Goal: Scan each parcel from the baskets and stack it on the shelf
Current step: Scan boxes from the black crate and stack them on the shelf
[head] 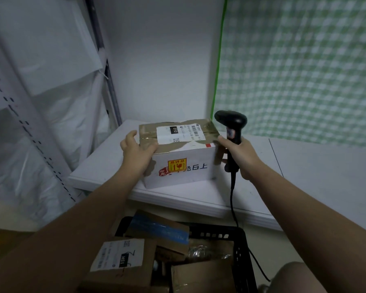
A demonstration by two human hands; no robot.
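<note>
A white cardboard parcel with a brown taped top and a white shipping label sits on the white shelf board. My left hand grips its near left corner, thumb on top. My right hand holds the handle of a black barcode scanner, whose head stands upright beside the parcel's right end; the index finger touches the parcel's top right edge. A black cable hangs down from the scanner. Below the shelf, a black basket holds several brown parcels.
White plastic sheeting and a perforated white shelf upright fill the left side. A white wall stands behind the shelf, and a green checked cloth covers the right. Another cardboard box lies at the lower left.
</note>
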